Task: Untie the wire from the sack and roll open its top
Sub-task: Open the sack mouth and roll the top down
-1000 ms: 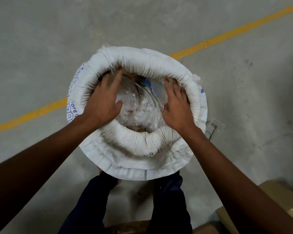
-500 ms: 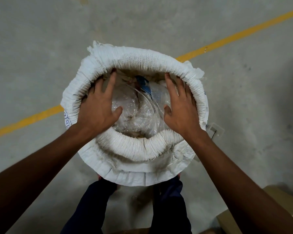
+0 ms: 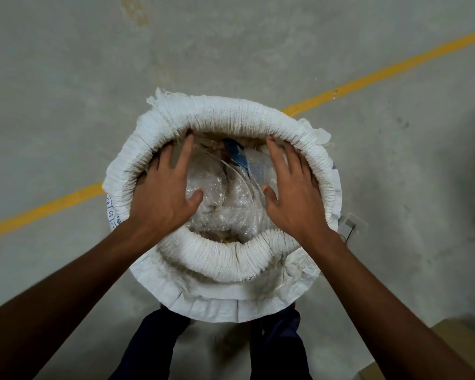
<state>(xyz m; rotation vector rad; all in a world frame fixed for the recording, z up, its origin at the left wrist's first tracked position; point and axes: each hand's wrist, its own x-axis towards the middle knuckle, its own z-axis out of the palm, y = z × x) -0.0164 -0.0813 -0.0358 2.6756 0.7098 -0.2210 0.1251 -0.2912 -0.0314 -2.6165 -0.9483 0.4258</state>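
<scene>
A white woven sack (image 3: 225, 261) stands on the floor, its top rolled down into a thick ring around the mouth. Inside the mouth lies crumpled clear plastic (image 3: 225, 204) with a blue piece (image 3: 237, 154) near the far side. My left hand (image 3: 162, 193) lies flat inside the left of the ring, fingers spread and pressing against the roll. On the right of the ring my right hand (image 3: 294, 193) does the same. Neither hand grips anything. I see no wire on the sack.
The sack stands on a grey concrete floor with a yellow painted line (image 3: 381, 75) running diagonally behind it. A small white object with a dark wire (image 3: 350, 226) lies on the floor at the sack's right. My dark trouser legs (image 3: 154, 344) are below. A cardboard box (image 3: 461, 338) sits bottom right.
Both hands slid outward and forward inside the mouth, fingers spreading wider. The rolled ring has widened and rounded out, mostly on the far side.
</scene>
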